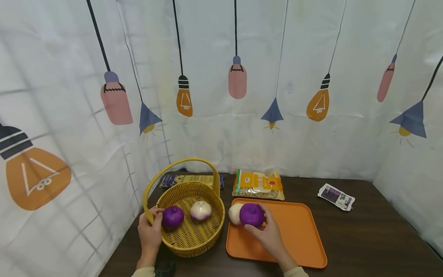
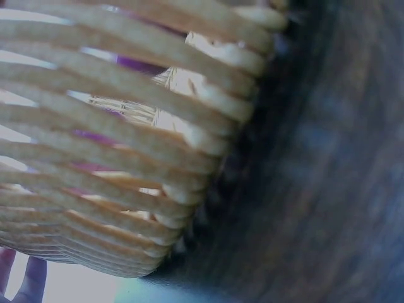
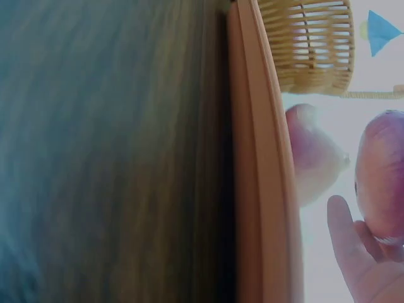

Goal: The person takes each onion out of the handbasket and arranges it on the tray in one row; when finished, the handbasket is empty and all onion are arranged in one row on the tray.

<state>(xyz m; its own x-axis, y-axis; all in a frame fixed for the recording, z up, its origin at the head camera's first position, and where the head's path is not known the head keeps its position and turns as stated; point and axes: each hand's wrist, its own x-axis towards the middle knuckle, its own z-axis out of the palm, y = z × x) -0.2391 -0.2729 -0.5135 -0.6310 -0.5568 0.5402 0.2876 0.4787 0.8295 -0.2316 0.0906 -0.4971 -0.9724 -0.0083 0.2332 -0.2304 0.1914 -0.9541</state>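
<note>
In the head view my left hand (image 1: 150, 231) grips the left rim of a yellow woven basket (image 1: 195, 250), at the foot of its arched handle. Inside the basket lie a purple onion (image 1: 172, 217) and a white-and-purple garlic bulb (image 1: 200, 211). My right hand (image 1: 271, 234) holds another purple onion (image 1: 251, 214) between thumb and fingers over the left part of an orange tray (image 1: 294, 227). Partly behind that onion is a pale garlic bulb (image 1: 234, 214) on the tray. The basket's woven side (image 2: 126, 120) fills much of the left wrist view.
Behind the basket lies a blue-and-yellow packet (image 1: 199, 179). A yellow bag of grain-like food (image 1: 257, 185) is behind the tray, and a white-and-purple sachet (image 1: 336, 197) lies at the right on the dark table (image 1: 360, 234). A printed curtain (image 1: 207, 138) hangs along the back and sides.
</note>
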